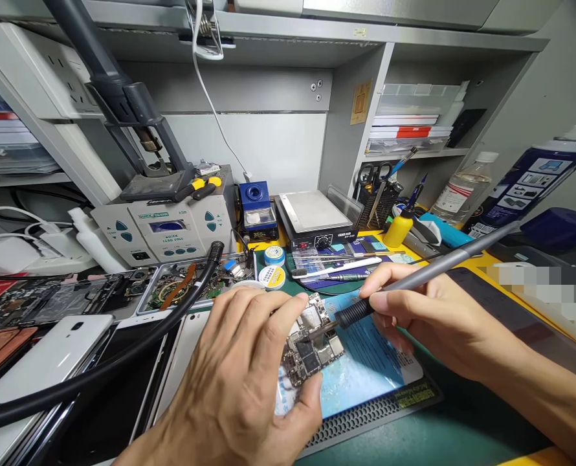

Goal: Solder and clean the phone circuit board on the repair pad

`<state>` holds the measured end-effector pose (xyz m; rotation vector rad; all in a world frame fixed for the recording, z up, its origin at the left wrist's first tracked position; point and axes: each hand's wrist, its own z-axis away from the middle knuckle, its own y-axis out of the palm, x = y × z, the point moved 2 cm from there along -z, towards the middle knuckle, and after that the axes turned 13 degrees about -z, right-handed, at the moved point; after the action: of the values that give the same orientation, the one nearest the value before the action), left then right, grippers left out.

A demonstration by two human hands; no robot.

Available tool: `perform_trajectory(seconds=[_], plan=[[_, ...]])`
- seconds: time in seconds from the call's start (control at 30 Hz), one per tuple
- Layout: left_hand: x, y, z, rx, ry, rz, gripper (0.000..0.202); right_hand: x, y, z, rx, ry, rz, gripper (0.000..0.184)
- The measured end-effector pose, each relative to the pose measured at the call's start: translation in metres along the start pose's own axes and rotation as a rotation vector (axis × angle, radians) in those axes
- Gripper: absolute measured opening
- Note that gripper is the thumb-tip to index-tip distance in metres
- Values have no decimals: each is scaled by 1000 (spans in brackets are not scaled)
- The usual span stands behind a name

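My left hand (239, 362) is curled around a small phone circuit board (312, 346), its index finger at the upper edge and thumb at the lower edge. The board has silver shields and a dark square chip, and its left part is hidden by my fingers. In my right hand (414, 307) is a slim grey-handled tool (428, 268) with a black ribbed grip, held like a pen. Its narrow metal tip lies over the middle of the board; the exact tip kind is blurred. Beneath the board is a shiny blue sheet (370, 362).
A hot-air station (171, 226) stands at the back left, its black hose (123, 372) crossing over phones (59, 375) on the left. A heating plate (317, 213) is behind the board. Yellow bottle (398, 228), pen holder (375, 204) and spray can (525, 181) line the back right.
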<state>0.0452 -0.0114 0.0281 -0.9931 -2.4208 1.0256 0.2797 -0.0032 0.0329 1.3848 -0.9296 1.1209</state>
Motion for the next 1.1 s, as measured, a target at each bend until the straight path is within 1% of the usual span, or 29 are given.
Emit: perform_trajectory(seconds=[0.17,0.53,1.1], plan=[[0,-2,1,-25,-26,-39,53,1,0,-1,-25,-7,-14,6],[-1,0,-2,-51,-55,-62,55,2,-2,1,-69,-11,-11,13],[-1,0,0,-39,-61,-58,55,-1,3,1,11,-10,15,12]])
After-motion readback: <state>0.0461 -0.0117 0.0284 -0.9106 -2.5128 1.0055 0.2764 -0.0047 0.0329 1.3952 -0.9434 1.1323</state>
